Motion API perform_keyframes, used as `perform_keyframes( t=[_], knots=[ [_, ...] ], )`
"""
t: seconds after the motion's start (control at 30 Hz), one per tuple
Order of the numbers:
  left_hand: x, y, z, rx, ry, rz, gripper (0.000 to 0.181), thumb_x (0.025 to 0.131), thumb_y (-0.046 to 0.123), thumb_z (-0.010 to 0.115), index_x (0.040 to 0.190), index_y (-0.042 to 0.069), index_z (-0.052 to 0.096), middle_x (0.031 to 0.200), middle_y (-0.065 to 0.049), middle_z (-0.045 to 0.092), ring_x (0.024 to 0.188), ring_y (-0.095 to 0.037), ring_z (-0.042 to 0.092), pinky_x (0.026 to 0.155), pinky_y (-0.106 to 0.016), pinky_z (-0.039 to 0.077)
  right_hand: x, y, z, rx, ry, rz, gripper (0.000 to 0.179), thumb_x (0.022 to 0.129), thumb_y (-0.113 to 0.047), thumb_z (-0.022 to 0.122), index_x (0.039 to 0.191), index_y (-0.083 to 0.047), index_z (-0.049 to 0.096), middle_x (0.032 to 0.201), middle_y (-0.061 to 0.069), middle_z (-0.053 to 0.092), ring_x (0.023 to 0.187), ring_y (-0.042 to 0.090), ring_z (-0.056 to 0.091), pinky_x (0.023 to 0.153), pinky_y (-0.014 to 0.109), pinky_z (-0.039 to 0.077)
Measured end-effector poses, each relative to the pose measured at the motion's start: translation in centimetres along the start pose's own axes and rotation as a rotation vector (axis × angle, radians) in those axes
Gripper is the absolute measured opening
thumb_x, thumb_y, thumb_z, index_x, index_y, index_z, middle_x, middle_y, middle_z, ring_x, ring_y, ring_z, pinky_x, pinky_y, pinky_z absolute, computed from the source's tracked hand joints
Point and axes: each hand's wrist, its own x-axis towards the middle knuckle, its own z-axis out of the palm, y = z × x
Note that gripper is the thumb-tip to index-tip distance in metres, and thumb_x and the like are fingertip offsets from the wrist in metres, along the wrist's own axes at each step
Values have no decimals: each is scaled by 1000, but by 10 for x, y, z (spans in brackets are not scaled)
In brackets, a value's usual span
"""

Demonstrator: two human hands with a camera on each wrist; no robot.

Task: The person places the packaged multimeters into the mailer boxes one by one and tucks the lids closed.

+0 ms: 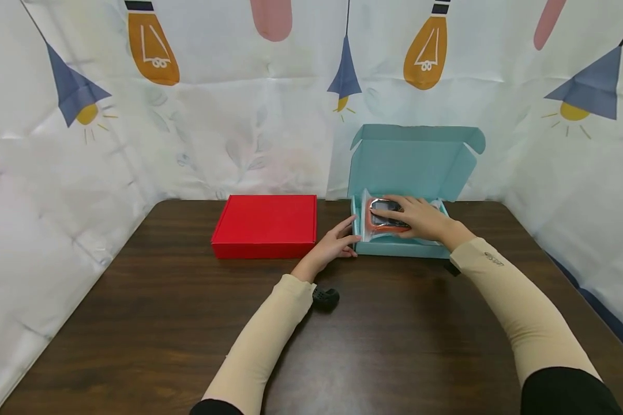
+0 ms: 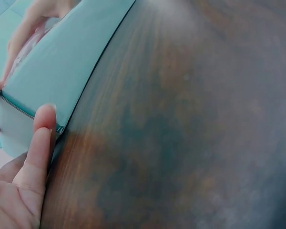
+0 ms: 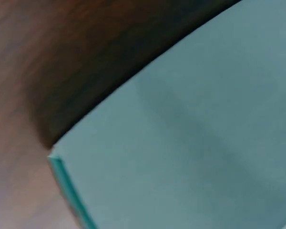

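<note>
Two shallow boxes stand side by side toward the far edge of a dark wooden table (image 1: 161, 334), in front of a white backdrop (image 1: 265, 127) printed with lamps and bulbs. At left lies the red box (image 1: 267, 225), its lid closed. Just right of it, the left hand (image 1: 331, 246) reaches in from the near side, its fingers apart and rather straight, fingertips touching the near-left corner of the teal box (image 1: 400, 249); its grip is wide, steadying rather than clasping (the left wrist view shows the fingers against the box's end wall). The teal box is open, its lid raised along the far side. Inside, toward the left end, is a clear packet (image 1: 380, 225) with an orange-and-black item in it. From the right, the right hand (image 1: 423, 220) reaches over the box and holds this packet, fingers across its top and far edge, thumb at its near side. The right wrist view shows only teal card and tabletop, somewhat blurred.
</note>
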Motion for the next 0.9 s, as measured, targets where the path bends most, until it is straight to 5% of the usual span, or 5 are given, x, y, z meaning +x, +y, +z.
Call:
perform_keyframes(
  t=[0.37, 0.63, 0.9],
  knots=[
    [0, -1, 0, -15, 5, -6, 66, 107, 21, 57, 165, 26, 25, 167, -11, 27, 81, -17, 66, 90, -35, 57, -8, 3, 1, 18, -14, 23, 87, 84, -23, 88, 157, -26, 41, 152, 24, 41, 125, 49, 53, 95, 68, 47],
    [0, 0, 1, -16, -1, -6, 67, 107, 21, 56, 165, 26, 24, 167, -12, 25, 81, -17, 66, 91, -36, 57, -1, -2, 0, 72, -171, 137, 79, 92, -29, 80, 159, -26, 38, 159, 19, 34, 134, 49, 45, 102, 70, 40],
    [0, -1, 0, -17, 3, -8, 67, 106, 22, 57, 165, 27, 25, 167, -13, 25, 83, -18, 66, 93, -38, 56, 8, -6, -2, 99, -239, 178, 83, 92, -25, 80, 160, -22, 35, 159, 20, 33, 132, 51, 46, 103, 70, 39]
  ],
)
